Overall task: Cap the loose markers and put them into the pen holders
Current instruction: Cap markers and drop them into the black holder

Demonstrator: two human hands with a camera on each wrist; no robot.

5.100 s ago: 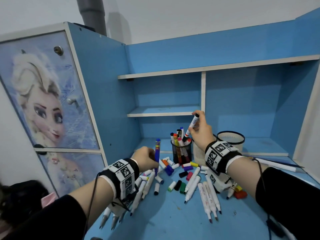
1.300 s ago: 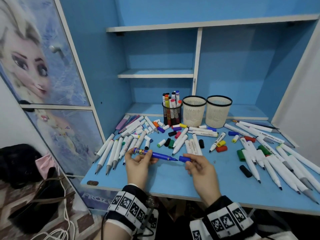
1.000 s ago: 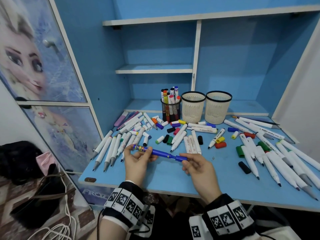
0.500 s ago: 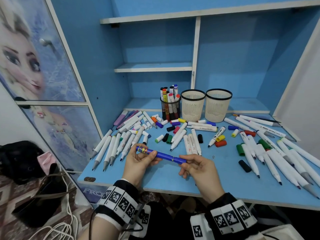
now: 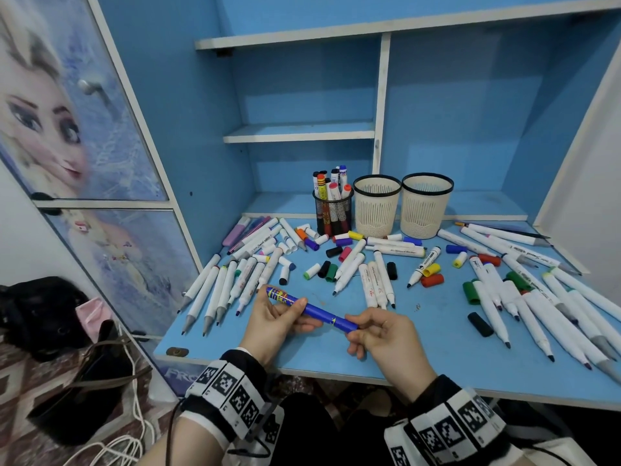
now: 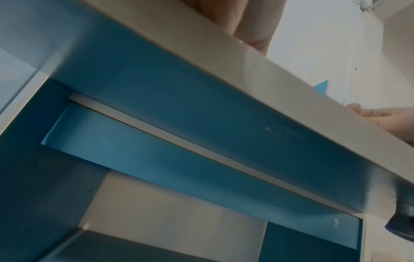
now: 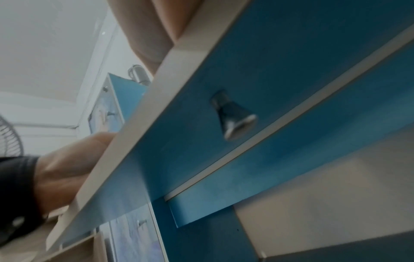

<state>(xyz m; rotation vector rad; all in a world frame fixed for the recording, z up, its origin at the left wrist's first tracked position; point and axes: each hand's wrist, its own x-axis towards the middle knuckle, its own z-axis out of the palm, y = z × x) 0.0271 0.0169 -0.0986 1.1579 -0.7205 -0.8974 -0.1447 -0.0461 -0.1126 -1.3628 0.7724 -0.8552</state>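
Over the near bench edge, the left hand grips the blue marker level while the right hand pinches its capped end, probably seating the cap before the far holders.

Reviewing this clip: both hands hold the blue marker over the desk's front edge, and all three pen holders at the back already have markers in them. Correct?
Not quite. The left hand and right hand do hold the blue marker near the desk's front edge, but the head view shows markers only in the black mesh holder. No markers show above the rims of the two cream holders.
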